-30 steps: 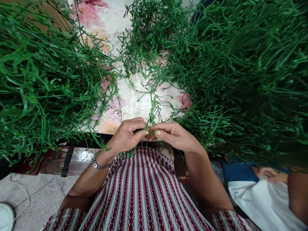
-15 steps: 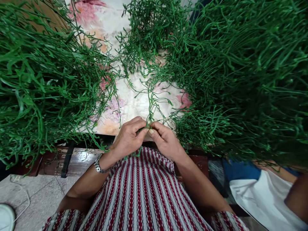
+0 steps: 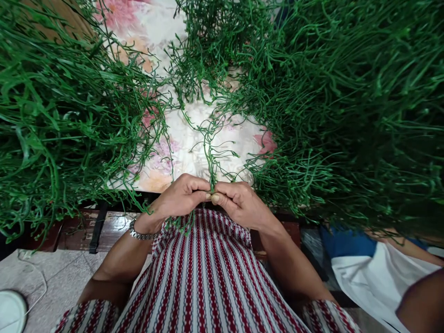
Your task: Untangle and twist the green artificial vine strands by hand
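Just in front of my body, my left hand [image 3: 185, 196] and my right hand [image 3: 239, 201] meet with thumbs and forefingers pinched together. Between them they grip the lower end of a green branching stem [image 3: 210, 159], which looks like artificial plastic foliage. Its thin, curly twigs point away from me over the flowered cloth [image 3: 194, 152]. Some more green twigs [image 3: 182, 224] hang below my left hand, against the striped garment. The exact spot that the fingertips press is hidden.
Large heaps of similar green stems lie on the left [image 3: 69, 125] and right [image 3: 347, 106], with another clump [image 3: 218, 41] at the back. A person's white garment [image 3: 378, 282] shows at lower right. A white round object [image 3: 12, 310] with a cord stands at lower left.
Both hands have come down slightly toward me, and their fingertips are closer together. The stem has shifted a little left and toward me with them.
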Motion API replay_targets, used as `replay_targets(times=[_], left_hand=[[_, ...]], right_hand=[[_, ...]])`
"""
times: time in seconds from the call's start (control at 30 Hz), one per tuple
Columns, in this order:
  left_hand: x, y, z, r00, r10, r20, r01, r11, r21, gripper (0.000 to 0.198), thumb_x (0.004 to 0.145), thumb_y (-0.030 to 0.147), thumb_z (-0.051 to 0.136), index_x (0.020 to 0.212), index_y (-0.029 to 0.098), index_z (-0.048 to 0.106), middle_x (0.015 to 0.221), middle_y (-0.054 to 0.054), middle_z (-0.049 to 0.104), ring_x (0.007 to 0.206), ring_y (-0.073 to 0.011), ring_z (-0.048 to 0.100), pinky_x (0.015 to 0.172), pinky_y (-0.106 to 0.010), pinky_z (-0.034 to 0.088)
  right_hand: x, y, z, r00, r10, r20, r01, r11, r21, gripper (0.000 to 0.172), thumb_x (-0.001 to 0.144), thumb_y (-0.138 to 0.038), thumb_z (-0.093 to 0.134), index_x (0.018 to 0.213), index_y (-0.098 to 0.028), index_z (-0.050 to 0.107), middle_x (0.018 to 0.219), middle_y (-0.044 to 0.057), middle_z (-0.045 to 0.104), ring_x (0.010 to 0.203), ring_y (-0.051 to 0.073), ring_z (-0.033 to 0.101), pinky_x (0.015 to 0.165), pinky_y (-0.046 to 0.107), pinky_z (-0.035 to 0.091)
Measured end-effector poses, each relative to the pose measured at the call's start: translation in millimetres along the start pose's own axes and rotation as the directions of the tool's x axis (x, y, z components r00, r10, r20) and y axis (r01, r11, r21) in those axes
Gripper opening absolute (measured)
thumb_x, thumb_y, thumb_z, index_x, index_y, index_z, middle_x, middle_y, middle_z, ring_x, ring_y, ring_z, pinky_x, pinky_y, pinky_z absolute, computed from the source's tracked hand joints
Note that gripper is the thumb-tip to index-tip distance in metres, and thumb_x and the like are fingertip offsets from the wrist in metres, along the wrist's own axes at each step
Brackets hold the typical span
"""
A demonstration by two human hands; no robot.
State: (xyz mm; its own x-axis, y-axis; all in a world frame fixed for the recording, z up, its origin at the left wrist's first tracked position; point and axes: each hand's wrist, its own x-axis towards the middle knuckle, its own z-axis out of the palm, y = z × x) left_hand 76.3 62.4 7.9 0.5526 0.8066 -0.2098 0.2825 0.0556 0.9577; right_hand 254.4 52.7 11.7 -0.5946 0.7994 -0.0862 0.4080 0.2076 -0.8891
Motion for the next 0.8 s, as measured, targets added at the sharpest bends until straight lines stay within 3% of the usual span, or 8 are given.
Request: replay_targets(times=[0.1, 0.2, 0.3, 0.4, 0.5, 0.63, 0.8], left_hand=[[1, 1, -1.5, 1.0, -0.016, 0.01, 0.019, 0.94, -0.341, 0.032, 0.068, 0.036, 0.066, 0.05, 0.011, 0.057, 0.052, -0.002, 0.054, 0.054, -0.0116, 0.048, 0.052, -0.023, 0.036], [2, 1, 0.2, 0.997, -0.045, -0.055, 0.009, 0.846, -0.534, 0.027, 0.064, 0.036, 0.071, 0.058, 0.01, 0.065, 0.053, -0.003, 0.057, 0.052, -0.0107, 0.048, 0.052, -0.023, 0.037], [3, -2, 0.6, 0.981, -0.091, -0.174, -0.044, 0.761, -0.647, 0.02, 0.069, 0.031, 0.068, 0.067, 0.011, 0.067, 0.05, 0.001, 0.051, 0.045, -0.0064, 0.041, 0.045, -0.02, 0.031], [5, -5, 0.4, 0.975, -0.102, -0.2, -0.072, 0.701, -0.709, 0.014, 0.072, 0.027, 0.065, 0.071, 0.012, 0.067, 0.053, 0.001, 0.051, 0.047, -0.0072, 0.045, 0.046, -0.02, 0.035], [7, -2, 4.0, 0.962, -0.117, -0.247, -0.1, 0.688, -0.718, 0.01, 0.071, 0.023, 0.065, 0.072, 0.014, 0.068, 0.059, 0.001, 0.052, 0.052, -0.0068, 0.048, 0.051, -0.019, 0.039], [11, 2, 14.3, 0.928, -0.149, -0.341, -0.136, 0.718, -0.682, 0.009, 0.068, 0.023, 0.068, 0.07, 0.015, 0.07, 0.07, 0.0, 0.055, 0.065, -0.0085, 0.052, 0.061, -0.019, 0.041], [13, 1, 21.3, 0.929, -0.177, -0.325, -0.127, 0.672, -0.73, 0.007, 0.064, 0.02, 0.068, 0.069, 0.015, 0.07, 0.067, 0.002, 0.054, 0.062, -0.0072, 0.05, 0.06, -0.019, 0.04]], right_hand=[[2, 10, 9, 0.995, -0.045, -0.09, 0.079, 0.902, 0.424, 0.028, 0.088, -0.034, 0.044, 0.068, -0.015, 0.052, 0.06, -0.002, 0.046, 0.052, 0.007, 0.038, 0.05, 0.021, 0.029], [1, 15, 14, 0.987, 0.011, -0.161, 0.098, 0.751, 0.653, 0.027, 0.087, -0.037, 0.046, 0.071, -0.016, 0.052, 0.056, -0.004, 0.041, 0.045, 0.006, 0.03, 0.044, 0.021, 0.023], [-2, 12, 10, 0.977, 0.059, -0.204, 0.078, 0.794, 0.603, 0.026, 0.087, -0.037, 0.047, 0.076, -0.016, 0.057, 0.055, -0.004, 0.039, 0.044, 0.006, 0.027, 0.044, 0.022, 0.022], [-4, 6, 6, 0.954, 0.085, -0.286, 0.054, 0.892, 0.448, 0.026, 0.086, -0.04, 0.05, 0.08, -0.016, 0.059, 0.063, -0.002, 0.047, 0.051, 0.007, 0.036, 0.049, 0.022, 0.028], [-2, 3, 10, 0.951, 0.111, -0.29, 0.003, 0.93, 0.367, 0.027, 0.084, -0.043, 0.052, 0.085, -0.017, 0.058, 0.071, 0.0, 0.052, 0.06, 0.009, 0.044, 0.055, 0.022, 0.034], [6, 5, 22, 0.947, 0.137, -0.292, -0.046, 0.954, 0.297, 0.034, 0.08, -0.05, 0.054, 0.088, -0.017, 0.057, 0.07, -0.001, 0.051, 0.062, 0.01, 0.044, 0.056, 0.022, 0.036], [14, 6, 32, 0.932, 0.118, -0.344, -0.016, 0.958, 0.286, 0.039, 0.078, -0.043, 0.059, 0.108, -0.019, 0.056, 0.074, -0.001, 0.054, 0.069, 0.012, 0.05, 0.062, 0.023, 0.041]])
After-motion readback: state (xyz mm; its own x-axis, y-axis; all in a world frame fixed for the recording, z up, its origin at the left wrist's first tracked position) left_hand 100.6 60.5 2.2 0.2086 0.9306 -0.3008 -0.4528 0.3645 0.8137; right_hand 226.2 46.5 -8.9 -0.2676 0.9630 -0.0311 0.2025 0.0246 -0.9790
